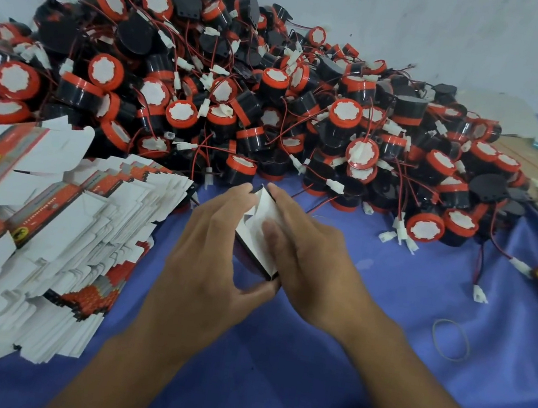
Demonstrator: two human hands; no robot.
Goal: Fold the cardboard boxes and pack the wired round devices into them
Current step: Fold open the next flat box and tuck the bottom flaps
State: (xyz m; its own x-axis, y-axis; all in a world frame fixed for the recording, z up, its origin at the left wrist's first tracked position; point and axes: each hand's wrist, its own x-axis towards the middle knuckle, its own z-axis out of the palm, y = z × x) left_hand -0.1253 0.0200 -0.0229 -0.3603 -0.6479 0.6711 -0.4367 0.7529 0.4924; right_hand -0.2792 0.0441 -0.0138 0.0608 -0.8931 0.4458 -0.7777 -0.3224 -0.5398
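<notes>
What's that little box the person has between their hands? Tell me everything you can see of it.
The box is small, of thin card: plain white inside, with a dark edge along its lower side. It is half-formed and tilted, with white flaps showing at its far end. The left hand and right hand press it from either side above the blue cloth. Whether anything is inside is hidden.

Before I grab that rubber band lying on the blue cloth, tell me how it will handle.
The rubber band is a thin loop lying flat and uneven on the blue cloth, so it will probably be floppy and nearly weightless. It may be hard to pinch off the fabric. It seems unlikely to roll.
</notes>
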